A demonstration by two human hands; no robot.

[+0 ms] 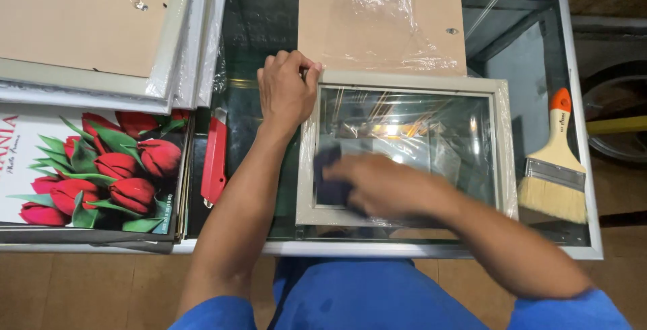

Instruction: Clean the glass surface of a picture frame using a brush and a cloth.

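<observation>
A pale grey picture frame with a glass pane lies on a glass-topped table, partly wrapped in clear plastic film. My left hand presses on the frame's upper left corner, fingers curled over the edge. My right hand is blurred by motion over the lower left of the glass and holds a dark cloth against the pane.
A brown backing board under plastic film lies behind the frame. A red utility knife sits left of my left arm. A wooden paintbrush with an orange handle tip lies at right. Stacked frames and a red tulip print are at left.
</observation>
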